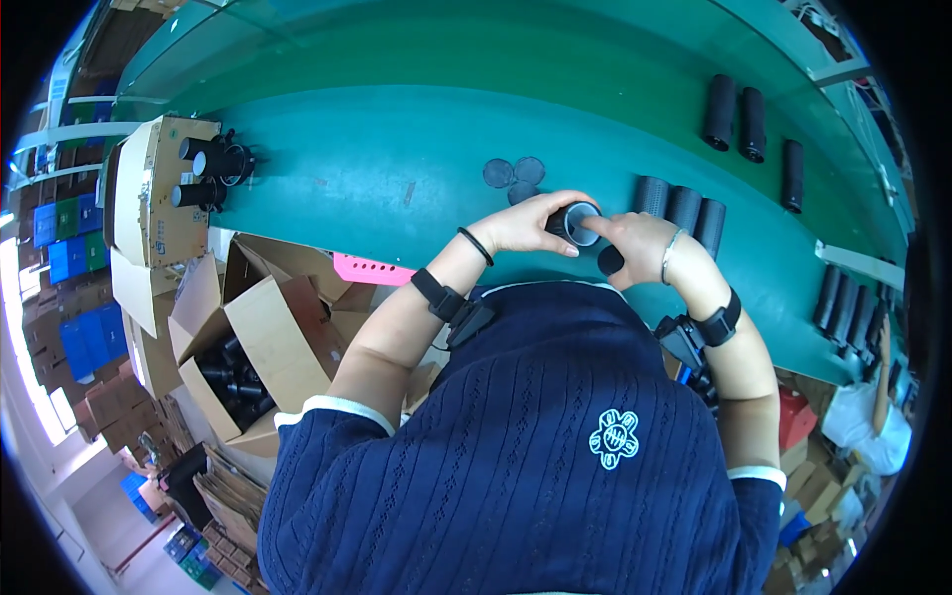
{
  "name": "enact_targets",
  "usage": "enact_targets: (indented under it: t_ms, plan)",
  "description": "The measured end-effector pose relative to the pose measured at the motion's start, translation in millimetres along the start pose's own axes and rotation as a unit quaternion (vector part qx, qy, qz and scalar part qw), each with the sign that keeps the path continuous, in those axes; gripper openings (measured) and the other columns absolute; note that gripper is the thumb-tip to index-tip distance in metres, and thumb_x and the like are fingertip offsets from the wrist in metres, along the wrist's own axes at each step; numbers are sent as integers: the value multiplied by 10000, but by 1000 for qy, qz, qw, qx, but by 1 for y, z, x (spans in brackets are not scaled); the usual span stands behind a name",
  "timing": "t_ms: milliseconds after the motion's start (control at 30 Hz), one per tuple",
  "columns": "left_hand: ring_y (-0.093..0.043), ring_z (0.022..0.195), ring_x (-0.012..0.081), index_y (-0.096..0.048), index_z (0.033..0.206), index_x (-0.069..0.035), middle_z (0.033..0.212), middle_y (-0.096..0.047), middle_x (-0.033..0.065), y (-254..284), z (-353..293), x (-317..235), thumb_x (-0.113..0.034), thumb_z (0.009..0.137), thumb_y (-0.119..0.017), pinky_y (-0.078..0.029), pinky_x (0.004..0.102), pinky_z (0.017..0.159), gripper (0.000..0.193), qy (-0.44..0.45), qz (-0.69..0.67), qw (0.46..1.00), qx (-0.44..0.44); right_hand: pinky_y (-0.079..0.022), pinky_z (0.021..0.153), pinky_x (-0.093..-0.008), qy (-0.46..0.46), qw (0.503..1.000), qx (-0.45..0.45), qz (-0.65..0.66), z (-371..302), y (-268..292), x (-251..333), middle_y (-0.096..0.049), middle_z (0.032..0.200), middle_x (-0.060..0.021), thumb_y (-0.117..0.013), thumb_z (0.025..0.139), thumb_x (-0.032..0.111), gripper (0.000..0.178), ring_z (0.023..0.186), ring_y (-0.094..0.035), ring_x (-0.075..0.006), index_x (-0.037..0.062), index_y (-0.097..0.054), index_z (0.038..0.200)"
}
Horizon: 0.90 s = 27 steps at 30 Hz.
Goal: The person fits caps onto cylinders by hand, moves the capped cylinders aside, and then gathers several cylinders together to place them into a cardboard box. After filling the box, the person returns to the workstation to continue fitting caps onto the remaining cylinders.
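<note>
My left hand [531, 226] is wrapped round a short black tube [561, 230], its open end tilted up toward me and showing a pale inside. The index finger of my right hand [643, 243] reaches into that opening. Below this finger, a round black disc [610, 260] shows at the curled fingers and thumb of the same hand, partly covered by them. Beyond my left hand, several flat dark discs [499, 174] lie together on the green bench [397, 149]. Just past my right hand is a row of black mesh-textured tubes [684, 206].
More black tubes [721, 112] are at the far right. On the left, a cardboard box [178, 188] stands beside black cylindrical parts [223, 164]. An open carton [283, 332] holds black pieces, near a pink perforated tray [372, 269]. Another person [868, 426] is at the right edge.
</note>
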<state>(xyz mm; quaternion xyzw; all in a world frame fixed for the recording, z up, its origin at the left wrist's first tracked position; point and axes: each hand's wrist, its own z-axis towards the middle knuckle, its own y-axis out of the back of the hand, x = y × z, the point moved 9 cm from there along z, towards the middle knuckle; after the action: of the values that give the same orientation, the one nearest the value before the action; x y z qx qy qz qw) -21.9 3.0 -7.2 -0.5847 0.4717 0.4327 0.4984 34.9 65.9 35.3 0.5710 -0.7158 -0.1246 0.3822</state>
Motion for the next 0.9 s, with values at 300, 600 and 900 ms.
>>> enact_targets:
  t_ms: [300, 600, 900]
  plan:
    - [-473, 1211, 249, -399, 1317, -21, 1254, -508, 146, 3, 17, 7, -204, 780, -769, -396, 359, 1008, 678, -15, 89, 990, -109, -488, 780, -244, 135, 770, -218, 584, -29, 15, -45, -543, 1082, -38, -733, 776, 90, 565, 875, -569, -109, 55, -519, 1298]
    - [-463, 1199, 355, -428, 1302, -66, 1258, -503, 175, -7, 23, 12, -290, 722, -795, -394, 425, 996, 722, 31, 265, 954, -139, -481, 891, -312, 131, 667, -279, 679, -27, -16, -70, -518, 1239, -93, -722, 767, 93, 624, 1006, -573, -175, 35, -474, 1337]
    - [-493, 1162, 320, -462, 1283, -65, 1227, -513, 155, -8, 19, 9, -237, 713, -811, -414, 409, 981, 690, -20, 209, 976, -63, -500, 791, -407, 33, 976, -179, 120, -33, 13, -13, -565, 992, -147, -736, 618, 97, 723, 948, -599, -333, 172, -523, 1305]
